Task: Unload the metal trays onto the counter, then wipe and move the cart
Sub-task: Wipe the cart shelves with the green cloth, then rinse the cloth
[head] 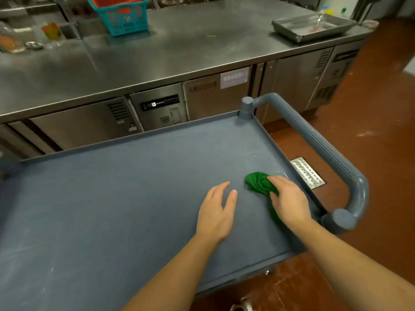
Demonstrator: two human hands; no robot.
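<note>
Right fingers (277, 181) curled round the green cloth (256, 182), bunched on the cart (112, 198) top. Left fingers (221, 187) straight, holding nothing, just beside the cloth.

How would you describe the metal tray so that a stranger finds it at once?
Look at the long steel counter behind the grey cart. At its far right end lies a shallow rectangular metal tray. Unlike the teal plastic basket further left, it is low and silver.
</note>
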